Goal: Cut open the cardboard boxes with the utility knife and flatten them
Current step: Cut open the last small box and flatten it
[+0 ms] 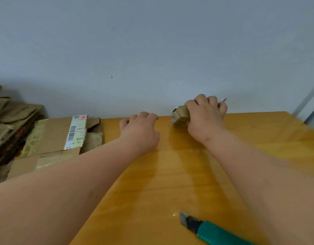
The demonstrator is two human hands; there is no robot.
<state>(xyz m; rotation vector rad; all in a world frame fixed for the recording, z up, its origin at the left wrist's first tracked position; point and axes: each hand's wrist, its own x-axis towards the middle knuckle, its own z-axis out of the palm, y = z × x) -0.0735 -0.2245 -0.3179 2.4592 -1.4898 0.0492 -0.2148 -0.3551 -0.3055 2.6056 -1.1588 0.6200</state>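
Observation:
My right hand [205,115] grips a small brown cardboard box [181,115] at the far edge of the yellow wooden table [170,174], fingers curled over its top; most of the box is hidden under the hand. My left hand [140,129] hovers or rests just left of it, fingers loosely curled, holding nothing. A green utility knife [211,230] lies on the table near the front edge, its blade extended and pointing left. Nobody holds the knife.
A flattened cardboard box with a barcode label [60,138] lies left of the table, beside a stack of flattened cardboard [9,121]. A plain grey-blue wall [152,50] rises directly behind the table.

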